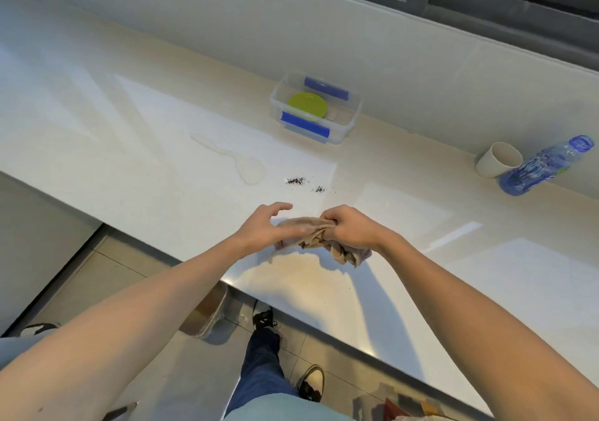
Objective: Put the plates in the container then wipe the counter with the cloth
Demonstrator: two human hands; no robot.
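Right hand [351,228] gripping cloth [319,242] (bunched), left hand [272,224] alongside

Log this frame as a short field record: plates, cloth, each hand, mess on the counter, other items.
plates: green plate lies inside the clear container; none seen loose on the counter
cloth: brown cloth bunched, at the near counter edge
right hand: right hand closed on the cloth
left hand: left hand open, palm against the cloth
mess: liquid spill; dark crumbs beside it, unwiped
other: white cup and water bottle at far right
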